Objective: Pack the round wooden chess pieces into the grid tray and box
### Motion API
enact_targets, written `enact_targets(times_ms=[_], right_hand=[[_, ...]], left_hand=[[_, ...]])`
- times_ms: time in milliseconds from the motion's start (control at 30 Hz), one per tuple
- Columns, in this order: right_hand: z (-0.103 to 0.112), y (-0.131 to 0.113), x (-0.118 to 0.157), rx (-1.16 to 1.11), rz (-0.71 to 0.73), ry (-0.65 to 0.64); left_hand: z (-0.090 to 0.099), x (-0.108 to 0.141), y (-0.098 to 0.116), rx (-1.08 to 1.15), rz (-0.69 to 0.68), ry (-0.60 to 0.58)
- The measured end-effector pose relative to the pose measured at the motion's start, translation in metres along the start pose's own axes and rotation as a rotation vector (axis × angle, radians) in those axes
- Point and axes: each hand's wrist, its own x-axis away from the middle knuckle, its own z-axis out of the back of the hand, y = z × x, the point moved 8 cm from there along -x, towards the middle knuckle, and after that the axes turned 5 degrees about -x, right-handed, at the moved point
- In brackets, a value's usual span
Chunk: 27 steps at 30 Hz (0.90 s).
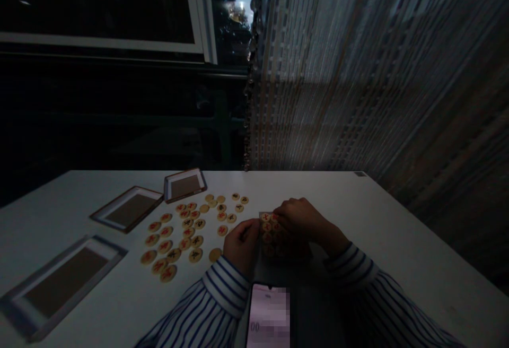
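Note:
A small box stands on the table in front of me, with rows of round wooden Chinese chess pieces bearing red characters. My left hand is closed, its thumb and forefinger pinching at the box's left edge. Over the box's right side bends my right hand, fingers curled down onto the pieces; its fingertips are hidden, so I cannot make out what they grip. Many loose pieces, some marked red, some black and some blank side up, lie spread on the table left of my left hand.
Three shallow framed trays or lids lie along the left of the white table. A lit phone is at the near edge between my forearms. Behind the table hang a string curtain and a window. The light is dim.

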Motion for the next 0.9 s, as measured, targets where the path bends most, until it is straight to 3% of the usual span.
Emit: enact_targets(times_ms=[900], right_hand=[[-0.0048, 0.0007, -0.0022, 0.018, -0.012, -0.032]], left_hand=[[0.0, -0.0005, -0.0022, -0.033, -0.034, 0.008]])
